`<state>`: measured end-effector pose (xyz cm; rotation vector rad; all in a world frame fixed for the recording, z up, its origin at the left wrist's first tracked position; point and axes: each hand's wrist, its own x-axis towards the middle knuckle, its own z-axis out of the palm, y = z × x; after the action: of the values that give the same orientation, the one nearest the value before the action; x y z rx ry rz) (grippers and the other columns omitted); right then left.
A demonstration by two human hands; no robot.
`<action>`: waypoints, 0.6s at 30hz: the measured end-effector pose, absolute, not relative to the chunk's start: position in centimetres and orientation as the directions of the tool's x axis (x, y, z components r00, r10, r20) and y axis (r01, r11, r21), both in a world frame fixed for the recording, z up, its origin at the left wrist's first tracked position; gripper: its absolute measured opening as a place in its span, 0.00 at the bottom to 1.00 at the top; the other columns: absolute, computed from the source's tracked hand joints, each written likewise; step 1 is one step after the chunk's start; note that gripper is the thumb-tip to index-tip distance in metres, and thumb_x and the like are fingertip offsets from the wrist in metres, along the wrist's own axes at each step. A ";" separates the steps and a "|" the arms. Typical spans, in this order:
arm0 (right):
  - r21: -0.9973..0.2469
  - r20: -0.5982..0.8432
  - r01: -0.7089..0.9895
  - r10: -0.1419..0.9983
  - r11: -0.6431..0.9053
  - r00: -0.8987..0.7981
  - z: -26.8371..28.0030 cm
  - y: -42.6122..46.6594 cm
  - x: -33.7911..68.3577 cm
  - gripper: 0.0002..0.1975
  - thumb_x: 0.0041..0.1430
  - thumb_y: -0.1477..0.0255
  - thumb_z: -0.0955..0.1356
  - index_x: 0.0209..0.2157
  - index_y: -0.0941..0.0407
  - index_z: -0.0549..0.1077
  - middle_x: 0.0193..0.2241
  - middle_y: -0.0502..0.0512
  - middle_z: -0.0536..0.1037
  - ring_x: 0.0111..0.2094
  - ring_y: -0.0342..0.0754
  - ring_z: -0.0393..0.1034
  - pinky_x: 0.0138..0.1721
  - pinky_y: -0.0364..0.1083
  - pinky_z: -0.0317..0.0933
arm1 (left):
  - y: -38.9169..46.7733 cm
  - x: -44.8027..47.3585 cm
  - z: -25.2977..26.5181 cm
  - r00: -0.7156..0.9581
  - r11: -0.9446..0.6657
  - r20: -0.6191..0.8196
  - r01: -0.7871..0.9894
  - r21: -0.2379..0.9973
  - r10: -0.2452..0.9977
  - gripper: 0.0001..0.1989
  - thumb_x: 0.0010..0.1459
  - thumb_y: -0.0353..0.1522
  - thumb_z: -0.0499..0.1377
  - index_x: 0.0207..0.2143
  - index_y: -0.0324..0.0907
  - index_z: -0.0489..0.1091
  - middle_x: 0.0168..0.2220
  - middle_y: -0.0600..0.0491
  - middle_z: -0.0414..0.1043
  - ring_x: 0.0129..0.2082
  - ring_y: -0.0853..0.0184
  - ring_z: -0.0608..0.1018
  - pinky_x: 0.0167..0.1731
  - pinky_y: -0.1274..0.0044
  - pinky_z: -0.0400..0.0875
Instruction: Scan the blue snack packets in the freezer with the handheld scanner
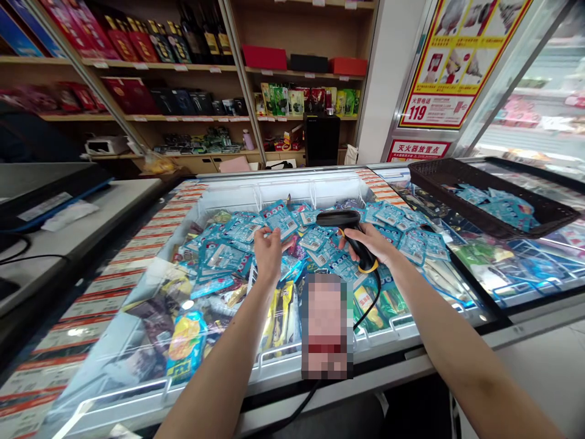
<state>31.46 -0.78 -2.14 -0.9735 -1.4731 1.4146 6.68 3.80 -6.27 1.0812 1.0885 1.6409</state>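
My right hand (368,244) is wrapped around the handle of a black barcode scanner (339,218) with yellow trim. The scanner's head points left, and its cable (375,299) hangs down from the handle. Pinched in the fingers of my left hand (269,249) is a small blue packet (280,218), its printed barcode side facing up. Many similar blue packets (228,258) lie spread over the glass top of the chest freezer (219,186) around both hands. Another group of loose packets (411,245) lies right of the scanner.
A dark woven basket (484,210) with more blue packets stands at the right. Wrapped ice creams (187,341) show through the glass. On the left is a counter (123,201) with a black device (46,189). Shelves (192,66) with boxes and bottles stand behind.
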 end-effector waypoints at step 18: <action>-0.999 0.046 -0.002 0.935 0.048 -0.353 -2.4 -0.8 31.5 0.20 0.53 0.56 0.69 0.38 0.59 0.68 0.29 0.57 0.78 0.15 0.42 0.67 0.14 0.41 0.60 | 4.0 6.5 -6.4 -0.259 -0.229 0.181 -0.169 0.959 0.949 0.16 0.52 0.38 0.60 0.37 0.45 0.55 0.21 0.64 0.51 0.18 0.76 0.62 0.30 0.72 0.77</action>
<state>31.50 -0.77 -2.35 -0.9858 -1.4968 1.4283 6.47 4.02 -6.44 1.0814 1.1240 1.6321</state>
